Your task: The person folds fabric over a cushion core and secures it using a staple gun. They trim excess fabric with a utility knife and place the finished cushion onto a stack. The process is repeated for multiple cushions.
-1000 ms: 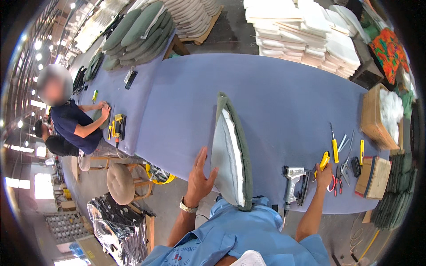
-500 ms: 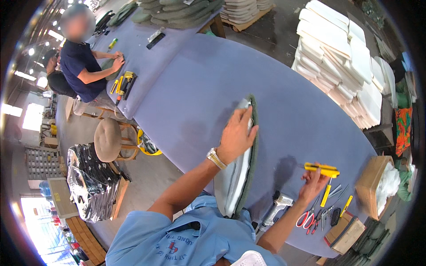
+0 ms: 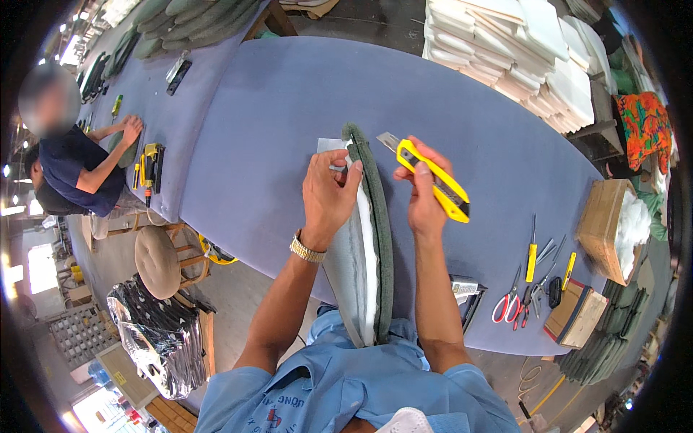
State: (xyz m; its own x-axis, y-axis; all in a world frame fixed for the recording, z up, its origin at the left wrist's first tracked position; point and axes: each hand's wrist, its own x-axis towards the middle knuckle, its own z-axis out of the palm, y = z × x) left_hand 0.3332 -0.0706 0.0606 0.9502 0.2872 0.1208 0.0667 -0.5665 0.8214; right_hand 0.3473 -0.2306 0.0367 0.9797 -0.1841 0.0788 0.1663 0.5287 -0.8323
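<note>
A long cushion panel (image 3: 375, 238) with a dark green cover, white foam and grey backing stands on edge on the blue table (image 3: 267, 115), leaning against my chest. My left hand (image 3: 328, 191) grips its upper left side near the top. My right hand (image 3: 422, 191) holds a yellow utility knife (image 3: 433, 179) with its blade out, the tip pointing up-left close to the cushion's top edge.
Red-handled scissors (image 3: 505, 303), pliers and yellow-handled tools (image 3: 532, 256) lie to my right, beside a cardboard box of white stuffing (image 3: 613, 227). White foam stacks (image 3: 520, 50) stand beyond the table. Another person (image 3: 72, 166) works at far left near a yellow power tool (image 3: 150, 162). A round stool (image 3: 159, 260) stands below.
My right hand lifted the yellow knife off the table and brought it up beside the cushion's top. My left hand shifted to grip the cushion's upper left side.
</note>
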